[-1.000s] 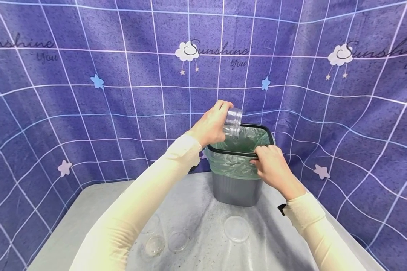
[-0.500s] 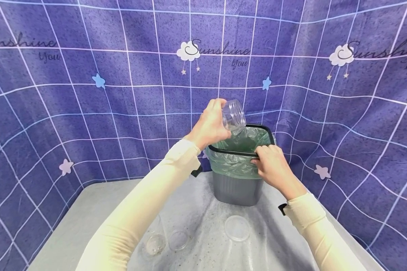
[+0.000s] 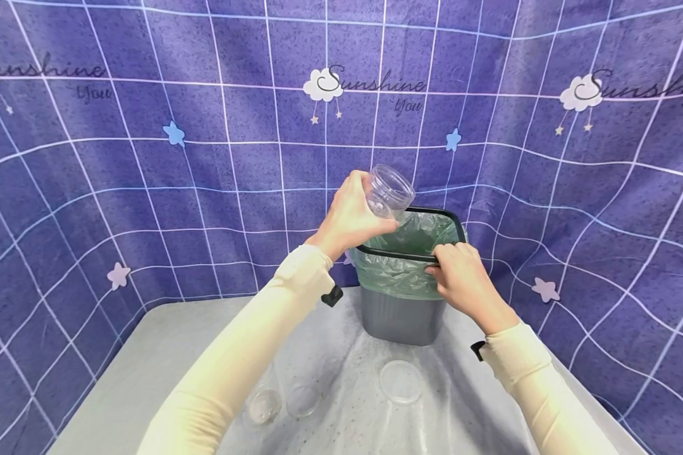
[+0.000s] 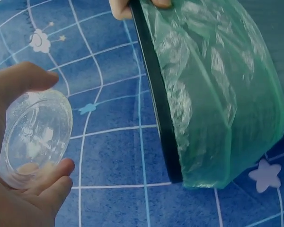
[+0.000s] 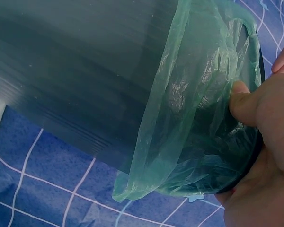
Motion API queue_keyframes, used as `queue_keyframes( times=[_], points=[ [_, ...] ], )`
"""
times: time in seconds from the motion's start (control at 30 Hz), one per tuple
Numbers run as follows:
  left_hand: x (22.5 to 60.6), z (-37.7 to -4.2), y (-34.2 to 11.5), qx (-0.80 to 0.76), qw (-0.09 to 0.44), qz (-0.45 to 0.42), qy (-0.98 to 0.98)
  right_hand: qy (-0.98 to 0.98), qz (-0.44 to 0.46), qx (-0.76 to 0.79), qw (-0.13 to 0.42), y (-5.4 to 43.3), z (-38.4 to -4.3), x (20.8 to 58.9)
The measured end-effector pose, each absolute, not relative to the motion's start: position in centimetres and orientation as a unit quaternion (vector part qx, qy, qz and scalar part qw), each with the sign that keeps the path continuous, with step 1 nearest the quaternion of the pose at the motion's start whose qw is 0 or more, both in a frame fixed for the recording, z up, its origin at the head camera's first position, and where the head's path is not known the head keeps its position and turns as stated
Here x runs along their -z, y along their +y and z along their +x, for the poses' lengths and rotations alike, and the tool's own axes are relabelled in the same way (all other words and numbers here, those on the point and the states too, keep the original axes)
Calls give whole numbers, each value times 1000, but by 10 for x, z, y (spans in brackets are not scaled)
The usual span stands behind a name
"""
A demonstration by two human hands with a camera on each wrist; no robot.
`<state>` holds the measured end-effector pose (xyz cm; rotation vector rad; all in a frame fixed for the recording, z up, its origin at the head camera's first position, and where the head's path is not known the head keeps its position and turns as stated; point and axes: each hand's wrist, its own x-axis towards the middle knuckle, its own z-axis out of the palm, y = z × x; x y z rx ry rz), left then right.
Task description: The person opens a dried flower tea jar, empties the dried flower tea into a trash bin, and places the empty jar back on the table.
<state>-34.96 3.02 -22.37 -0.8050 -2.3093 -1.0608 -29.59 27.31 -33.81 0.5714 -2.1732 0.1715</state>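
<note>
My left hand [image 3: 353,212] grips a clear plastic jar [image 3: 389,189] around its side, tilted with its open mouth up and to the right, above the left part of the bin's rim. In the left wrist view the jar [image 4: 37,137] looks see-through, with thumb and fingers on opposite sides. My right hand [image 3: 463,278] holds the black rim [image 3: 398,255] of a grey trash bin [image 3: 401,319] at its near right corner. A green plastic bag [image 3: 395,278] lines the bin and folds over the outside. In the right wrist view the thumb [image 5: 244,104] presses the bag.
On the grey tabletop [image 3: 188,341] in front of the bin lies a clear round lid [image 3: 401,382]. Left of it are another clear lid [image 3: 303,400] and a clear container [image 3: 264,405], partly behind the left sleeve. A purple grid-patterned curtain [image 3: 250,158] hangs behind.
The left hand has turned the jar from mouth sideways over the bin to mouth tipped upward, lifting it slightly. The right hand keeps its hold on the rim.
</note>
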Motion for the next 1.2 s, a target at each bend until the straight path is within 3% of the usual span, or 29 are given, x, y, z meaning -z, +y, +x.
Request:
queue_keyframes(
  times=[1.2],
  points=[
    [319,-280,-10,505,180,-198,-821,-877,224,-67,420,272,-295,336]
  ],
)
